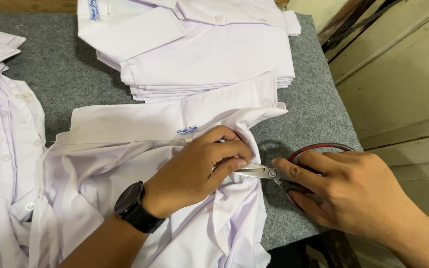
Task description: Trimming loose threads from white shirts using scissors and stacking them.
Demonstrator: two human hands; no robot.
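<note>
My left hand (pixel 202 166) sits nearest me, watch strap on the wrist, its fingers curled tight and pinching a bunched fold of the white shirt (pixel 140 198) spread open on the grey felt table (pixel 304 114). My right hand (pixel 343 191) lies just beside it, thumb and fingers closed through the red loops of the scissors (pixel 279 173), so that hand is fully occupied too.

The risk I see is at the blades. Their short steel tips poke right under my left fingertips (pixel 239 164), touching or nearly touching the cloth I am pinching. I cannot tell how far the blades are parted, since my fingers hide the points. If I close them with too much fabric gathered in, I judge I could nick the shirt itself instead of only a loose thread, and my own fingertip is close enough to get caught. The fold also looks slack below my grip, so it could slip or shift sideways into the cut.

The pinched cloth lies between my two hands, below the shirt's collar label (pixel 186 130). Further off, a neat stack of folded white shirts (pixel 199 54) rests at the back of the table, and more buttoned shirts (pixel 1 149) lie at the left edge, well apart from the scissors.
</note>
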